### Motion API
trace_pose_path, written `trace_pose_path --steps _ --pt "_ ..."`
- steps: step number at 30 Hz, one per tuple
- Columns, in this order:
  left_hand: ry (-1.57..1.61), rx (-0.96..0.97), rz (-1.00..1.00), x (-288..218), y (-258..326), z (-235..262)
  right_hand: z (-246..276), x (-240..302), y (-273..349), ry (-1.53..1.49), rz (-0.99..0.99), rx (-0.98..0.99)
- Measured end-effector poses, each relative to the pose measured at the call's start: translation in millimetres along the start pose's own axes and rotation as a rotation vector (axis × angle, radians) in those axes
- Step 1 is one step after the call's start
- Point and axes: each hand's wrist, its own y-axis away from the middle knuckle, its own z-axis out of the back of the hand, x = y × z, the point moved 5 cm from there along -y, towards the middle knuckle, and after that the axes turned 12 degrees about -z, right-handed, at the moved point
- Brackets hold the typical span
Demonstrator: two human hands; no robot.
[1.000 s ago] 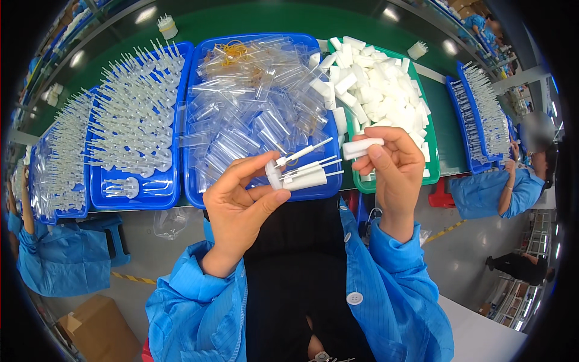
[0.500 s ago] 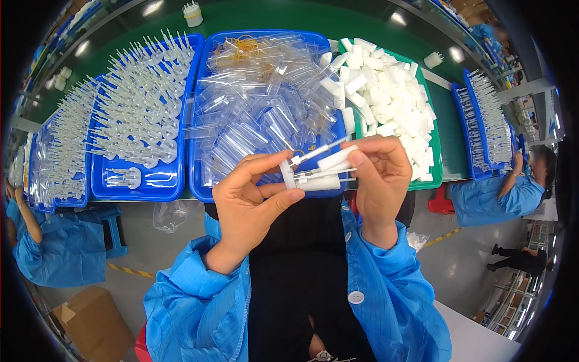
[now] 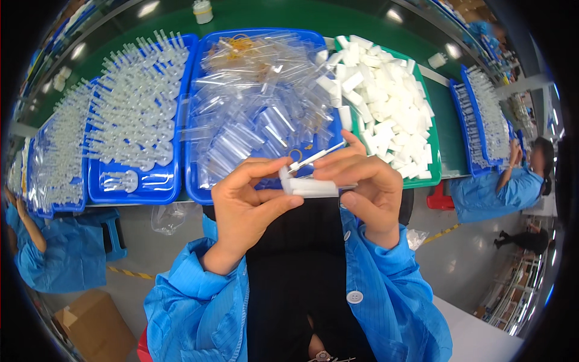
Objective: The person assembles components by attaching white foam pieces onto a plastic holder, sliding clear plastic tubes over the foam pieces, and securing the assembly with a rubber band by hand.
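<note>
now both hands (image 3: 307,193) closed together, gripping white plastic piece (image 3: 309,187); earlier right held apart.

Seen from above, a person in a blue coat holds both hands together at chest height. The left hand (image 3: 250,205) and the right hand (image 3: 365,187) pinch a small white plastic piece (image 3: 307,187) with a thin clear tube (image 3: 316,158) sticking up from it. Behind lie a blue tray (image 3: 196,187) of clear bags and a green tray (image 3: 434,175) of white blocks.
</note>
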Motion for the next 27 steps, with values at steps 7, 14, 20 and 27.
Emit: trace_pose_path --steps 7,14,20,27 --pt "0.048 0.002 0.048 -2.4 2.5 2.3 88.2 -21.9 -3.2 0.673 -0.110 -0.517" --pt "0.085 0.028 0.062 0.1 2.9 -5.4 75.8 -63.3 -35.5 1.255 -0.190 -0.486" --pt "0.081 0.018 0.010 -4.8 1.6 -1.5 96.8 -47.0 -22.1 1.087 -0.079 -0.649" --pt "0.006 0.041 -0.081 -7.9 2.4 0.0 59.7 -12.9 0.7 0.040 -0.239 -0.395"
